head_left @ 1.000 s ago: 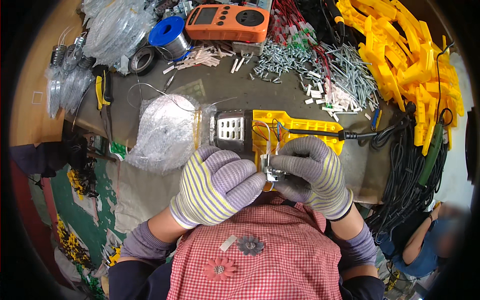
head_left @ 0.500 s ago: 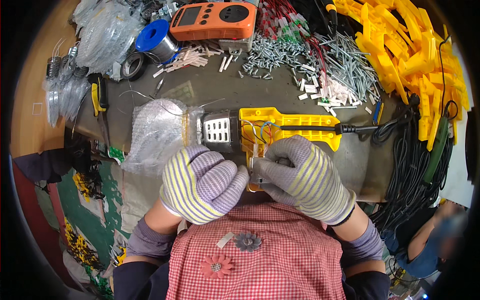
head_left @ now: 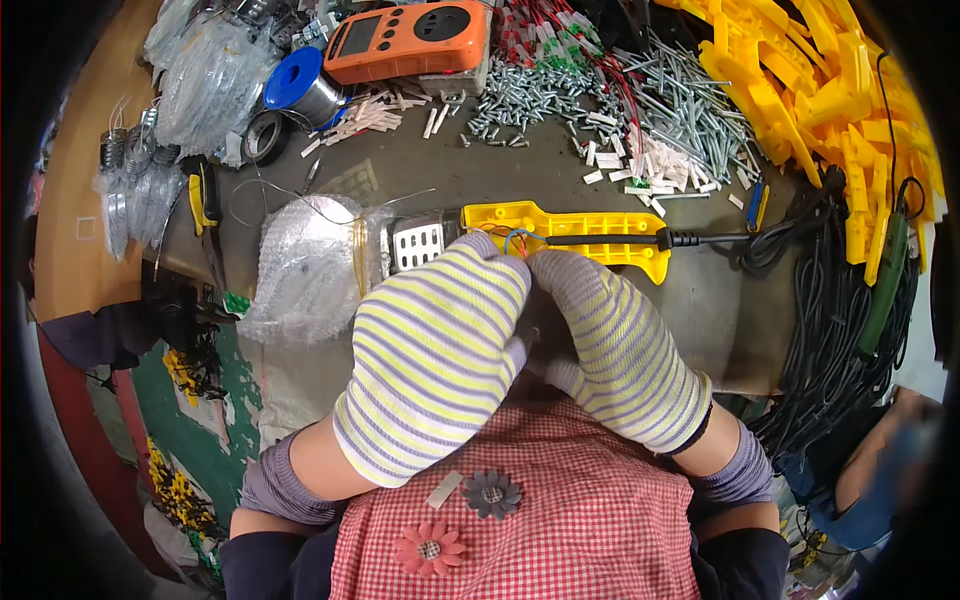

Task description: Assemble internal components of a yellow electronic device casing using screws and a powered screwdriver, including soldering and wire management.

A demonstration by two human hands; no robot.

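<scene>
A yellow plastic tool housing [head_left: 600, 229], half shell with ribs, lies before me with thin coloured wires [head_left: 520, 240] and a black power cord [head_left: 610, 240] in it. At its left end sits a slotted metal nozzle guard [head_left: 418, 245], next to a bubble-wrapped bundle [head_left: 305, 260]. My left hand [head_left: 440, 350], in a striped knit glove, is closed at the housing's near side, fingertips by the wires. Facing it, my gloved right hand [head_left: 625, 355] is closed too, its fingers curled downward. The hands cover the housing's lower part, and what their fingers pinch is hidden.
Behind lie a solder spool [head_left: 295, 82], an orange meter [head_left: 405, 42], a screw pile [head_left: 520, 105] and small white pieces [head_left: 660, 170]. Yellow shells [head_left: 800, 90] heap at far right above coiled black cords [head_left: 820, 300]. Pliers [head_left: 205, 210] lie left. Another person's arm [head_left: 880, 450] shows at lower right.
My left hand has moved up and right, over the housing's near part and against the guard. My right hand has turned so its back faces up. The view has shifted slightly.
</scene>
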